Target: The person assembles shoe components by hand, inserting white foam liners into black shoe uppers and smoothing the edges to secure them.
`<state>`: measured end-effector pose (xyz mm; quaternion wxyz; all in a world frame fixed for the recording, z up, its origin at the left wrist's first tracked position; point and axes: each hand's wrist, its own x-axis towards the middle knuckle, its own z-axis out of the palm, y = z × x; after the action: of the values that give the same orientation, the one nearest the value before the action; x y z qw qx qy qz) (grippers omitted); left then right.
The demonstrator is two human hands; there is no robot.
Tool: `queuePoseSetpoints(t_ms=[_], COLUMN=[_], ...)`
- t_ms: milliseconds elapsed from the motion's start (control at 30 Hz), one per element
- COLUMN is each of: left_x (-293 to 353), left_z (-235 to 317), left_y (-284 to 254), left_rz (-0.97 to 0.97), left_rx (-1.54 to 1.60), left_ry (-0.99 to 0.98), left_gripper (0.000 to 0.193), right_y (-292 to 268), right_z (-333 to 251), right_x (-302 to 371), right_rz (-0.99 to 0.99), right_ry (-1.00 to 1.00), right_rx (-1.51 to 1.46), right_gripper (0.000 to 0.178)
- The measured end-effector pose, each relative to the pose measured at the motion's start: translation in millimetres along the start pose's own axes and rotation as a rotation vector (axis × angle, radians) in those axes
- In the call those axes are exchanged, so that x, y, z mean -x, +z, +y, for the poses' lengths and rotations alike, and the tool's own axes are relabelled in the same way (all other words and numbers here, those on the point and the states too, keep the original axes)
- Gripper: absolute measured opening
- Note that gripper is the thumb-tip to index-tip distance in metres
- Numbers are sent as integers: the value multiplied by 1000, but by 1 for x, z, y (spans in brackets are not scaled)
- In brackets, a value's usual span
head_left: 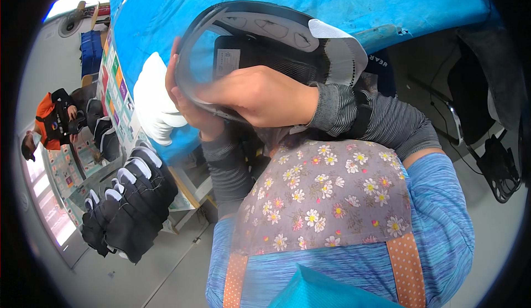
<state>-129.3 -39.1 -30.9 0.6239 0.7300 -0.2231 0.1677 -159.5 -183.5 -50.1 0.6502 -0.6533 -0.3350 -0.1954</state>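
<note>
A rounded black piece [287, 53] lies in front of me on the blue sheet. It has a dark mesh lining, a white label and a white panel with oval outlines. A pale, curved rim, partly see-through, runs round its left end, and a white flap hangs at its right. My left hand [191, 111] closes round the left rim from outside, with its fingers blurred. Reaching across from the right, my right hand [265, 95] pinches the near part of that rim; its fingertips are smeared by motion. The exact kind of the piece cannot be told.
White layered pieces [155, 100] lie left of my hands on the blue sheet [398, 3]. Several black pieces with white edges [135, 192] are stacked lower left. A person in orange and black [52, 120] works at the far left. A black chair [470, 86] stands right.
</note>
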Motion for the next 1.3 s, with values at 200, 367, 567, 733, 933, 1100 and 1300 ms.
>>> queuePoseSetpoints(t_ms=[200, 367, 567, 733, 933, 1100, 1300], left_x=[3, 3, 3, 0, 2, -19, -47], left_z=[-5, -9, -3, 20, 52, 41, 48], left_y=[5, -5, -9, -22, 4, -27, -48], left_rz=[44, 22, 4, -51, -138, -178, -452], left_rx=[24, 73, -7, -356, -713, -398, -370], left_ry=[42, -54, -78, -200, -196, -412, -515], left_gripper=[53, 55, 61, 57, 78, 69, 62], right_y=[-10, -28, -59, -66, -66, -68, -74], right_z=[-9, -9, -3, 25, 43, 52, 47], right_x=[-6, -12, -58, -81, -107, -114, -109], right_rz=[-107, -284, 180, -285, -322, -435, -529], right_ry=[19, 61, -292, -43, -11, -20, -59], right_rx=[-17, -12, 689, 849, 785, 900, 956], right_gripper=[41, 32, 19, 20, 14, 10, 13])
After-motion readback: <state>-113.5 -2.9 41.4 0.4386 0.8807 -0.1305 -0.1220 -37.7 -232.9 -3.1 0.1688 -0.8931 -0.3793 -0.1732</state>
